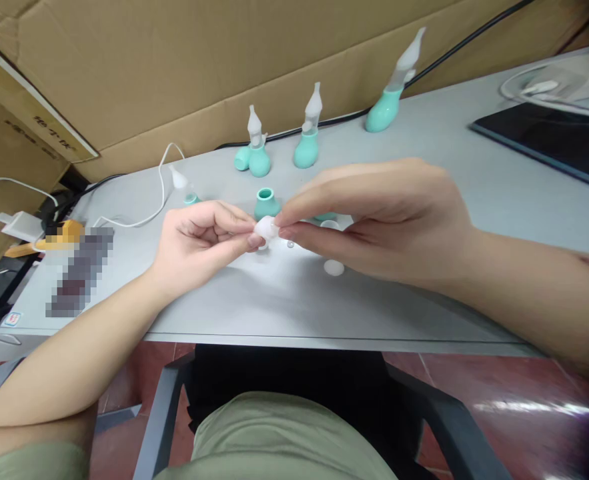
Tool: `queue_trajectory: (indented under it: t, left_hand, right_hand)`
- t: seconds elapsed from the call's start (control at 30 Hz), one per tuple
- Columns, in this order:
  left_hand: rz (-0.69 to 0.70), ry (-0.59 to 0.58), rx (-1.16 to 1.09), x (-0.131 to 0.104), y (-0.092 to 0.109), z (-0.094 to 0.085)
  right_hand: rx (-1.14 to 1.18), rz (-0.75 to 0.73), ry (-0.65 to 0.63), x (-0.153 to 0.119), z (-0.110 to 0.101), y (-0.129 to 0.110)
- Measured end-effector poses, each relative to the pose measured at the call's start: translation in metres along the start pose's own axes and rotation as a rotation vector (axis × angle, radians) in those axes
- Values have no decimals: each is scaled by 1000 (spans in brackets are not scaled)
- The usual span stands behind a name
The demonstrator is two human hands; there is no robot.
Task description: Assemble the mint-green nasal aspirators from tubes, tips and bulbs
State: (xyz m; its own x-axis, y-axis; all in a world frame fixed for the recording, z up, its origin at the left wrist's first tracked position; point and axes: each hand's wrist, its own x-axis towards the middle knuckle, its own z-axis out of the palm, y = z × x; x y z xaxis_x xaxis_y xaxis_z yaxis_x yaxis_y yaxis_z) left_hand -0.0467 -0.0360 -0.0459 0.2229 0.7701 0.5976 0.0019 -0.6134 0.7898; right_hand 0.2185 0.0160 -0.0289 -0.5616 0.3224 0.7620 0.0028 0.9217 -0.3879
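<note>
A small white part (265,229) is pinched between both hands above the grey table (274,300). My left hand (207,240) grips it from the left with thumb and fingers. From the right, my right hand (374,213) holds it between thumb and fingertips. Just behind the part stands an open green bulb (267,203). Another green piece is partly hidden behind my right hand. On the table below my right hand lies a white round piece (333,267), and a tiny clear piece (290,244) is beside the fingertips.
Green bulbs with white tips (260,160), (306,147), (384,110) stand along the back. A white cable (161,193) and a blurred-out object (81,273) lie left. A dark flat device (549,143) rests right. Cardboard (199,60) backs the table.
</note>
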Motion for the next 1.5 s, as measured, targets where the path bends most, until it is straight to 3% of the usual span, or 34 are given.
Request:
queue_trajectory:
  t: [0.13,0.57,0.73,1.03,1.3,1.5]
  left_hand:
    - [48,-6,0,0,-4,-1]
    - [217,-72,191,2,-9,-10]
    - [301,-112,324,5,-8,-16]
    - [431,-160,411,11,-10,-22]
    - [506,-133,437,15,-9,-18]
    - [453,-97,387,11,-8,-15]
  right_hand:
    - [12,-33,-23,-1,-1,6]
    - [591,397,-95,10,3,4]
    - [564,416,-169,9,0,3]
    - [604,463,-149,11,0,2]
    - [614,501,-164,11,-1,-2]
    - [645,510,-124,11,4,-5]
